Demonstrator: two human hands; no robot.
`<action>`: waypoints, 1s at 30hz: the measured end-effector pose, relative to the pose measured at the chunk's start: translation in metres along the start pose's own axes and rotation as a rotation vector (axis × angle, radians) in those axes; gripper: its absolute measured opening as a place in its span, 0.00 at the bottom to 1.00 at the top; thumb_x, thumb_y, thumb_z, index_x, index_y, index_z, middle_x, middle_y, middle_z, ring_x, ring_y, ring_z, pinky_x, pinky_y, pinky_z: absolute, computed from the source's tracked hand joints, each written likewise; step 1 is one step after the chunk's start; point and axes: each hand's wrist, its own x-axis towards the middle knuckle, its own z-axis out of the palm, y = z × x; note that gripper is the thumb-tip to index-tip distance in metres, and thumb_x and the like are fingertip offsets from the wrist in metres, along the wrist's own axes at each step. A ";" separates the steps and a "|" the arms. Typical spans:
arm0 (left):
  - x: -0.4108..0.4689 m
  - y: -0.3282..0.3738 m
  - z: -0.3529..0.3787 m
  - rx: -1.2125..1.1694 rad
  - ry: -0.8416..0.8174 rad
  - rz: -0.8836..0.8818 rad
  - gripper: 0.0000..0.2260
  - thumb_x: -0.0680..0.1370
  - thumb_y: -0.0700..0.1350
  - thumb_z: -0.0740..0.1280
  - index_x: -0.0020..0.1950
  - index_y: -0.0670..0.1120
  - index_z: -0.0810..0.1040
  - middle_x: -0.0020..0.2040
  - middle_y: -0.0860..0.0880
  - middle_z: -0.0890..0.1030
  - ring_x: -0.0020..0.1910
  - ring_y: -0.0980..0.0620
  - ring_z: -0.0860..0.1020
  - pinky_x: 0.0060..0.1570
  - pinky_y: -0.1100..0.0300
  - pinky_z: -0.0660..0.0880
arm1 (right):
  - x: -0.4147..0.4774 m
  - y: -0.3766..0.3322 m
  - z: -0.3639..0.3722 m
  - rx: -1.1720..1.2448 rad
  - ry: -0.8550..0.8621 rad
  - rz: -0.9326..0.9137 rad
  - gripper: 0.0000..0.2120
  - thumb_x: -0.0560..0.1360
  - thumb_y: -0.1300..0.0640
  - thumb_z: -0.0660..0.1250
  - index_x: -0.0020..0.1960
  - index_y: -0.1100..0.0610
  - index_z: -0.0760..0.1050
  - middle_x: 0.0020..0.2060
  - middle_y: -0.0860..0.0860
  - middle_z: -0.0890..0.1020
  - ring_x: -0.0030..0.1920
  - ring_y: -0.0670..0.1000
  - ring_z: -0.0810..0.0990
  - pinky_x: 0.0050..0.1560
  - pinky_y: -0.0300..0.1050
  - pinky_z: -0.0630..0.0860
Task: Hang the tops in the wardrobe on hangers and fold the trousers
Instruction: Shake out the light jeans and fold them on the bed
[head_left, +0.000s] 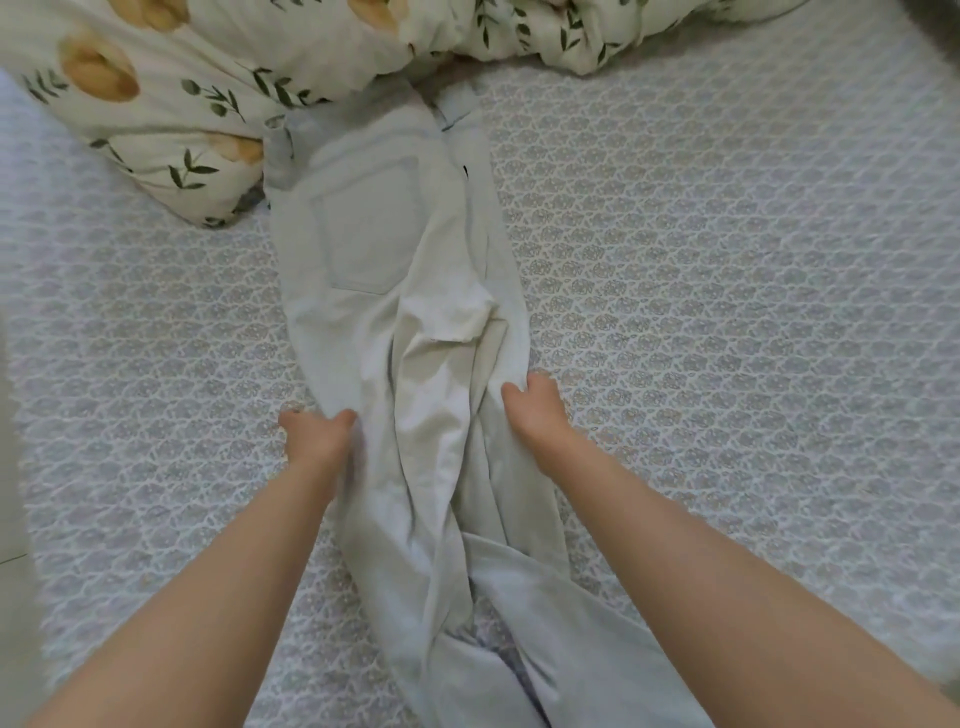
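A pair of pale, off-white trousers (374, 239) lies lengthwise on the bed, waistband at the far end and legs running toward me. A back pocket faces up and the seat is creased, with one side folded over the other. My left hand (314, 436) grips the left edge of the cloth at thigh height. My right hand (535, 410) grips the right edge at about the same height, fingers curled into the fabric. The lower legs lie twisted between my forearms. No tops or hangers are in view.
The bed is covered by a grey-white patterned sheet (727, 312). A bunched cream duvet (171, 93) with leaf and yellow flower prints lies along the far side, touching the trousers' waistband. The bed's left edge is near the frame's left side.
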 end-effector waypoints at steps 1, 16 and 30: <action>-0.003 0.001 -0.003 -0.021 -0.038 -0.020 0.27 0.78 0.43 0.68 0.73 0.39 0.61 0.63 0.41 0.72 0.59 0.39 0.74 0.57 0.47 0.74 | -0.006 -0.003 0.002 0.029 0.009 -0.012 0.14 0.80 0.57 0.57 0.61 0.61 0.73 0.54 0.56 0.79 0.53 0.57 0.77 0.55 0.50 0.75; -0.149 0.031 -0.072 -0.271 -0.290 0.211 0.03 0.79 0.43 0.65 0.50 0.46 0.78 0.48 0.46 0.82 0.46 0.46 0.80 0.46 0.50 0.78 | -0.130 -0.013 -0.062 -0.090 0.169 -0.116 0.12 0.81 0.55 0.58 0.53 0.62 0.75 0.47 0.57 0.79 0.44 0.52 0.75 0.43 0.47 0.71; -0.335 0.011 -0.160 -0.098 -0.349 0.704 0.14 0.77 0.38 0.65 0.59 0.53 0.78 0.49 0.61 0.81 0.48 0.65 0.79 0.49 0.66 0.76 | -0.340 0.042 -0.119 -0.105 0.127 -0.159 0.20 0.76 0.57 0.65 0.30 0.53 0.59 0.24 0.44 0.61 0.27 0.46 0.59 0.30 0.42 0.55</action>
